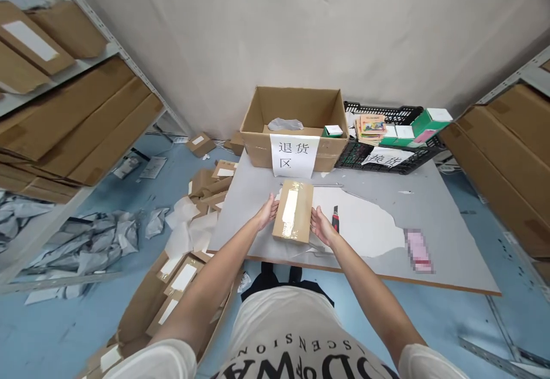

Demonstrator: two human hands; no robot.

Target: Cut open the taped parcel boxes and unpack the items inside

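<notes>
A taped brown cardboard box (304,210) with a white label is at the front of the grey table, held between my two hands. My left hand (267,211) presses its left side, fingers pointing forward. Against the right side lies my right hand (323,227), its fingertips at the box's edge. Whether the box rests on the table or is slightly raised, I cannot tell. Just right of my right hand lies a red and black utility knife (336,221) with its blade showing, on a white sheet (365,227).
Behind stands a large open carton (253,144) with a paper sign, beside a black crate (404,164) holding small boxes and cards. A pink item (418,250) lies at the table's right. Parcels fill a carton (137,310) on the left floor. Shelves (129,72) flank both sides.
</notes>
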